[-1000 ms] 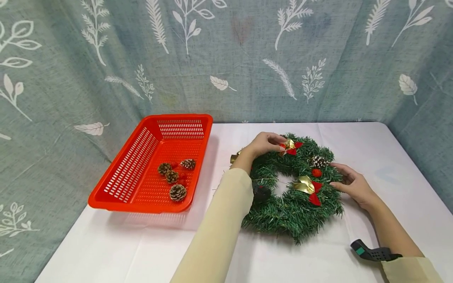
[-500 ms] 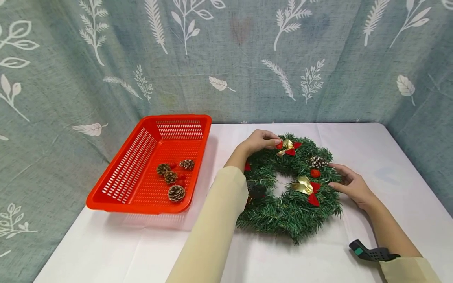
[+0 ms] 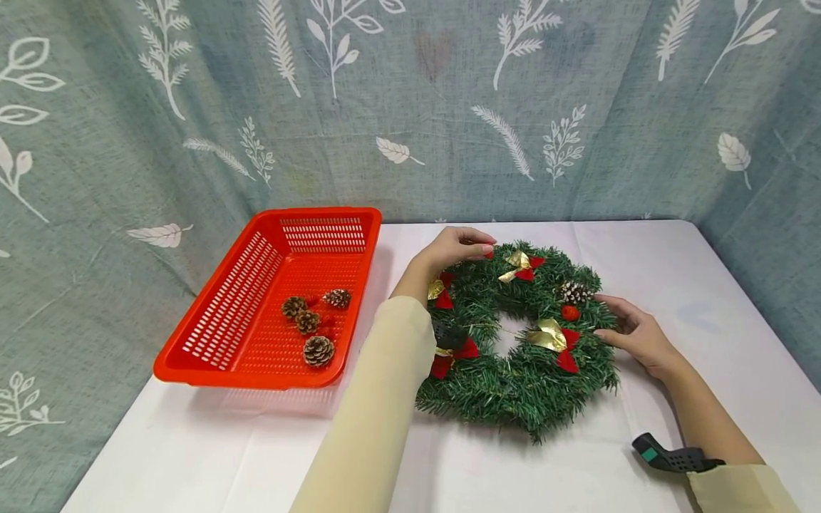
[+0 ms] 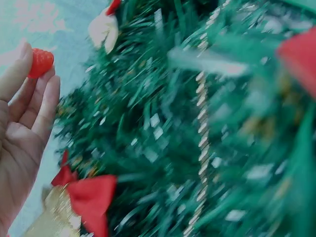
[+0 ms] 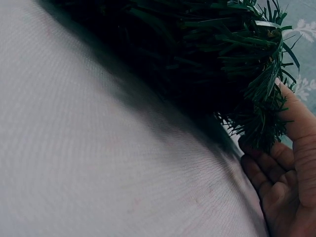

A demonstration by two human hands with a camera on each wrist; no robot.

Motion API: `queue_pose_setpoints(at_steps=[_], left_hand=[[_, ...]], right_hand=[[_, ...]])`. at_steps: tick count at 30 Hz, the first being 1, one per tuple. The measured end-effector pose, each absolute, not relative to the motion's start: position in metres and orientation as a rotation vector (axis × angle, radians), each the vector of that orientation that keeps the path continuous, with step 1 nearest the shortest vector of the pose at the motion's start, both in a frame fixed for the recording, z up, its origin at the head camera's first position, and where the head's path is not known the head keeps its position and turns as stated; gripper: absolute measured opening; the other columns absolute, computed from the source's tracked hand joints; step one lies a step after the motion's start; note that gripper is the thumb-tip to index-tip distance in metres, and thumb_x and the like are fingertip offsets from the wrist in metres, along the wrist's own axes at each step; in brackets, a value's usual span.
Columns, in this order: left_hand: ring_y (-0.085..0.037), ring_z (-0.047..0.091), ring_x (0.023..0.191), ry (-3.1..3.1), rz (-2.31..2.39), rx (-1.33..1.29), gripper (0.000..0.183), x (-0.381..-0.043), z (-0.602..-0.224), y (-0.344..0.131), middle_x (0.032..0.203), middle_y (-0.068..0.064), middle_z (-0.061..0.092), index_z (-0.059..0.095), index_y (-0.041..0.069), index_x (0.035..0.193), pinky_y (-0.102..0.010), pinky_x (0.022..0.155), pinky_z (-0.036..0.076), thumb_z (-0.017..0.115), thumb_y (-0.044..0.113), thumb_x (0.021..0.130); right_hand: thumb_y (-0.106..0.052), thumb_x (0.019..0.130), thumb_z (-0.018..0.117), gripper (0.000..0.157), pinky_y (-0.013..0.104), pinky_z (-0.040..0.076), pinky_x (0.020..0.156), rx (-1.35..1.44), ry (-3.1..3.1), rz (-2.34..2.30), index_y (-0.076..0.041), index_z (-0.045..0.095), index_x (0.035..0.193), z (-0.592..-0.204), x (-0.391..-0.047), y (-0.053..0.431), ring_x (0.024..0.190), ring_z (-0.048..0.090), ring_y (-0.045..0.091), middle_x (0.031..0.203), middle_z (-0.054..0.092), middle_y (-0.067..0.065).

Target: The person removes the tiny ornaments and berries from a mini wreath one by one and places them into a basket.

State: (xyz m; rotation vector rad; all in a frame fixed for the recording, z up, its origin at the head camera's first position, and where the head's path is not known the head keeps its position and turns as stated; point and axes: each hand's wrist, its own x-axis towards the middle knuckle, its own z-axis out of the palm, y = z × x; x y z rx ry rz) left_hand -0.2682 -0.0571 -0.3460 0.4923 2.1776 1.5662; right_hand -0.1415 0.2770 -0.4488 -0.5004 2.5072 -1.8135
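Note:
A green wreath (image 3: 513,399) lies on the white table, decorated with gold-and-red bows (image 3: 556,340), a frosted pine cone (image 3: 575,291) and a red berry (image 3: 570,313). Between thumb and fingertips, my left hand (image 3: 449,253) pinches another red berry (image 4: 42,62), textured like a raspberry. That hand is at the wreath's far left edge, above a bow (image 4: 94,197). My right hand (image 3: 638,335) holds the wreath's right side, its thumb on the greenery and its fingers curled underneath, as the right wrist view shows.
A red plastic basket (image 3: 250,374) stands at the left, with several pine cones (image 3: 318,350) and some red pieces inside. A patterned grey-green curtain (image 3: 398,185) hangs behind the table's far edge. A black wrist device (image 3: 676,456) is on the right forearm.
My left hand has moved left along the wreath's far edge, away from the top bow, with the red berry in its fingers. Bows at the left have come into sight. The right hand stays put.

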Motion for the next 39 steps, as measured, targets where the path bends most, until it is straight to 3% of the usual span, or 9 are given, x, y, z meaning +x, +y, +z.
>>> queue_pose_setpoints(at_steps=[12, 21, 26, 31, 39], left_hand=[[-0.026, 0.066, 0.102, 2.025, 1.482, 0.372, 0.032, -0.268, -0.332, -0.091, 0.112, -0.020, 0.066, 0.056, -0.007, 0.120, -0.034, 0.088, 0.053, 0.060, 0.010, 0.093], [-0.025, 0.067, 0.098, 1.986, 1.468, 0.323, 0.027, -0.266, -0.320, -0.109, 0.100, -0.013, 0.070, 0.058, -0.006, 0.116, -0.037, 0.090, 0.052, 0.060, 0.008, 0.092], [-0.033, 0.063, 0.107, 1.972, 1.480, 0.325, 0.031, -0.264, -0.313, -0.121, 0.107, -0.017, 0.068, 0.055, -0.008, 0.119, -0.042, 0.095, 0.049, 0.061, 0.006, 0.092], [-0.038, 0.057, 0.115, 1.925, 1.601, 0.320, 0.023, -0.262, -0.310, -0.135, 0.109, -0.017, 0.068, 0.058, -0.005, 0.112, -0.046, 0.098, 0.046, 0.060, 0.000, 0.091], [-0.032, 0.063, 0.107, 1.917, 1.686, 0.300, 0.015, -0.261, -0.309, -0.160, 0.111, -0.018, 0.067, 0.063, 0.000, 0.104, -0.043, 0.093, 0.050, 0.061, -0.004, 0.089]], right_hand=[[-0.004, 0.088, 0.065, 0.059, 0.001, 0.033, 0.090, -0.493, 2.498, -1.815, -0.024, 0.046, 0.140, -0.450, -0.141, 0.277, 0.116, 0.033, -0.016, 0.140, 0.044, -0.015], [-0.003, 0.087, 0.065, 0.057, 0.002, 0.033, 0.089, -0.519, 2.497, -1.836, -0.023, 0.048, 0.138, -0.450, -0.142, 0.277, 0.115, 0.035, -0.017, 0.132, 0.046, -0.023], [-0.003, 0.088, 0.064, 0.058, 0.001, 0.032, 0.090, -0.528, 2.500, -1.823, -0.024, 0.046, 0.139, -0.450, -0.142, 0.277, 0.116, 0.033, -0.017, 0.137, 0.045, -0.020], [-0.003, 0.089, 0.064, 0.059, 0.001, 0.032, 0.089, -0.528, 2.508, -1.809, -0.024, 0.045, 0.141, -0.451, -0.142, 0.277, 0.117, 0.033, -0.017, 0.138, 0.043, -0.021], [-0.005, 0.089, 0.063, 0.059, 0.001, 0.032, 0.089, -0.516, 2.516, -1.795, -0.024, 0.044, 0.141, -0.450, -0.141, 0.277, 0.117, 0.032, -0.017, 0.140, 0.042, -0.019]])
